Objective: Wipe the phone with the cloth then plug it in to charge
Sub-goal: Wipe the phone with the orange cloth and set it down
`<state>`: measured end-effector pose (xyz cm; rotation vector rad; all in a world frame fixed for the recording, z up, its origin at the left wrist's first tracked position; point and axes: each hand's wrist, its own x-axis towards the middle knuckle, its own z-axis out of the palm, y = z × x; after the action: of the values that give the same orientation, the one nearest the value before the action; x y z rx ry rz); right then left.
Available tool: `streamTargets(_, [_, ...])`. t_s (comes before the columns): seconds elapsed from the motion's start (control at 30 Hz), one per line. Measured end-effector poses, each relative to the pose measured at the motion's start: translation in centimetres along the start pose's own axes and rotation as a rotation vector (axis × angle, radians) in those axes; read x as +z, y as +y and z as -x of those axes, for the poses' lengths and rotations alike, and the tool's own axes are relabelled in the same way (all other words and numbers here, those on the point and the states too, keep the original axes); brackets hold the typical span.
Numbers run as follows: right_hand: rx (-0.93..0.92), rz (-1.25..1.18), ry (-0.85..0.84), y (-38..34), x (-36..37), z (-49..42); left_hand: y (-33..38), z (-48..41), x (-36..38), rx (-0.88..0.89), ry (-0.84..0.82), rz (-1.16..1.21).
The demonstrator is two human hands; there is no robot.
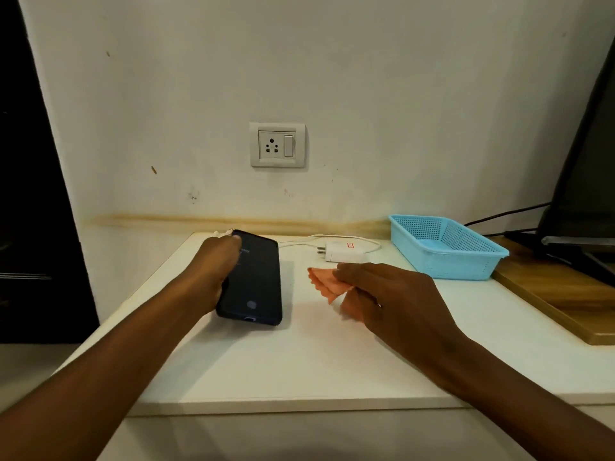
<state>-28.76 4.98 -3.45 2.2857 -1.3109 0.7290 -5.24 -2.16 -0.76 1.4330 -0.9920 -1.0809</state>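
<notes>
A dark phone (258, 281) in a dark blue case is held screen up just over the white table (299, 361), its left edge gripped by my left hand (209, 271). To its right, my right hand (389, 294) is closed on a small orange cloth (327, 282), which sticks out to the left of my fingers, apart from the phone. A white charger plug (342, 251) lies on the table behind the cloth, with its white cable (299, 241) running left behind the phone. A white wall socket (277, 144) with a switch sits above.
A light blue plastic basket (442, 246) stands at the back right of the table. Right of it lies a wooden board (559, 297) under a dark monitor stand (579, 194) with a black cable. A dark cabinet (30, 194) borders the left side.
</notes>
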Motion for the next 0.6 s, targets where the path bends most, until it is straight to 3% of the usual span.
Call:
streamTargets(0.2, [-0.046, -0.052, -0.126, -0.9, 0.3, -0.1, -1.2, -0.2, -1.5, 0.046, 0.114, -0.356])
streamTargets(0.37, [0.03, -0.097, -0.276, -0.5, 0.5, 0.3, -1.7, -0.1, -1.3, 0.146, 0.124, -0.503])
streamTargets(0.6, [0.088, -0.116, -0.346, -0.6, 0.3, 0.6, -2.7, 0.0, -1.5, 0.289, 0.202, -0.831])
